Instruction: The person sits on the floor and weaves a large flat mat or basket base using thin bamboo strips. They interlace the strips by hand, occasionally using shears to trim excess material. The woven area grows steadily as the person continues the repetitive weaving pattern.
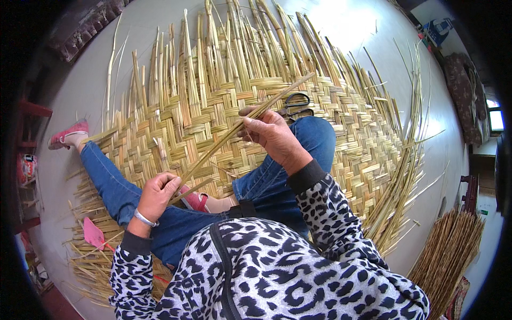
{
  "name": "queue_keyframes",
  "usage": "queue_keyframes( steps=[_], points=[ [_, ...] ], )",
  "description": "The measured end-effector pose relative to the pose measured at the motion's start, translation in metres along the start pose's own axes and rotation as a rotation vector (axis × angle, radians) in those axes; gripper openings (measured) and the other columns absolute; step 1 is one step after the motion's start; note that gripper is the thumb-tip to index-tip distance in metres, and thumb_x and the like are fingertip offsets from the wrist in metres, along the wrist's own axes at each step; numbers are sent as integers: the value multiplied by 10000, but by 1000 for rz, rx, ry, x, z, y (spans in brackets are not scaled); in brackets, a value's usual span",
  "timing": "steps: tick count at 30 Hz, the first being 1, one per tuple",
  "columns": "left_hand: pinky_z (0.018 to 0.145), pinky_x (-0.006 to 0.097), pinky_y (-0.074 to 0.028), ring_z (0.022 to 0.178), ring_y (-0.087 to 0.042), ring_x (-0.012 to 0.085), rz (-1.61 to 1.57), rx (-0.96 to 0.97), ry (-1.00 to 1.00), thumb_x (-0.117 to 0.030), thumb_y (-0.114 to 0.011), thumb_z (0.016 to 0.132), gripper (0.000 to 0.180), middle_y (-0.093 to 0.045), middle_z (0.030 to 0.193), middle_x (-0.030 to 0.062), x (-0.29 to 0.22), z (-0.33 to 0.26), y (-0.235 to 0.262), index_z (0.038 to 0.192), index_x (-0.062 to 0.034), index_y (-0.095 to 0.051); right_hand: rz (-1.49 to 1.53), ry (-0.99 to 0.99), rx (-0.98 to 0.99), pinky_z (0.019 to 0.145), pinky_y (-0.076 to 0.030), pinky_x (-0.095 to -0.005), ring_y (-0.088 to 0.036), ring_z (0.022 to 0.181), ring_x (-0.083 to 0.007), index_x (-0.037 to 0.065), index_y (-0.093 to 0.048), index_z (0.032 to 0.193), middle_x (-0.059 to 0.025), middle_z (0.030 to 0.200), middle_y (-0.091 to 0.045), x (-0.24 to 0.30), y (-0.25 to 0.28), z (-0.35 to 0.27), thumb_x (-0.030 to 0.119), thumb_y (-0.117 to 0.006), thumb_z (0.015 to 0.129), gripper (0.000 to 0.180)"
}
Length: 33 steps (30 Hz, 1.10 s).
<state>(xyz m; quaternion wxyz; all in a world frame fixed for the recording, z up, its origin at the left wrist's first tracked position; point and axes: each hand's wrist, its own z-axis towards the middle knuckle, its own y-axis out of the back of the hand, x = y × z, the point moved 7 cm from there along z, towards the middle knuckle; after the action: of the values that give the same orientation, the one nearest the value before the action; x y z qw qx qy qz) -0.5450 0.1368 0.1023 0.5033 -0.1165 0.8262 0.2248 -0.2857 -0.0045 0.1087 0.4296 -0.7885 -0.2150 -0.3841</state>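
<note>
On the floor (80,90), a person sits on a large woven straw mat (213,117) with legs in blue jeans stretched across it. Both hands hold one long reed strip (234,130) that runs slantwise from near left to far right. At its near end the left hand (157,194) is closed around the strip, fingers curled over it, a silver bracelet (144,218) on the wrist. Farther up, the right hand (272,133) pinches the same strip between thumb and fingertips, above the right knee. Just beyond the right hand, black scissors (297,104) lie on the mat. Loose reed ends stick out from the far edge of the mat. A bundle of darker reeds (448,250) stands at the near right, well apart from the hands. A pink scrap (93,234) lies at the near left edge of the mat.
</note>
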Motion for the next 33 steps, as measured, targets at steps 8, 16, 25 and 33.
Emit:
queue_keyframes(
  steps=[8, 16, 25, 33],
  points=[
    [594, 213, -427, 663, -502, 36, -29, -7, 57, -159, -659, 931, 153, -590, 739, -43, -10, -5, 3, 875, -17, -643, 76, 11, -36, 669, -527, -261, -614, 717, -115, 53, -604, 1005, -53, 904, -660, -13, 8, 6, 158, -642, 946, 127],
    [580, 211, -453, 649, -554, 47, -132, 81, 148, -157, -673, 917, 154, -626, 753, -20, -6, -5, -12, 926, -5, -652, 74, -15, -72, 526, -471, -222, -577, 615, -92, 66, -611, 991, -35, 825, -644, -18, 14, 6, 180, -671, 929, 143],
    [555, 215, -419, 610, -502, 43, 182, -46, 44, -137, -691, 879, 147, -591, 691, -25, -18, -7, 1, 873, 5, -650, -111, 40, -97, 522, -488, -221, -583, 573, -84, 45, -611, 1077, -22, 784, -638, -21, 9, 5, 172, -656, 940, 192],
    [572, 259, -431, 622, -523, 64, 277, 44, 75, -255, -655, 922, 279, -604, 674, -7, -13, 5, -4, 856, 15, -681, -50, 29, -99, 625, -537, -251, -624, 676, -98, 50, -610, 1095, -12, 838, -646, -22, 12, 9, 179, -624, 958, 189]
  ],
)
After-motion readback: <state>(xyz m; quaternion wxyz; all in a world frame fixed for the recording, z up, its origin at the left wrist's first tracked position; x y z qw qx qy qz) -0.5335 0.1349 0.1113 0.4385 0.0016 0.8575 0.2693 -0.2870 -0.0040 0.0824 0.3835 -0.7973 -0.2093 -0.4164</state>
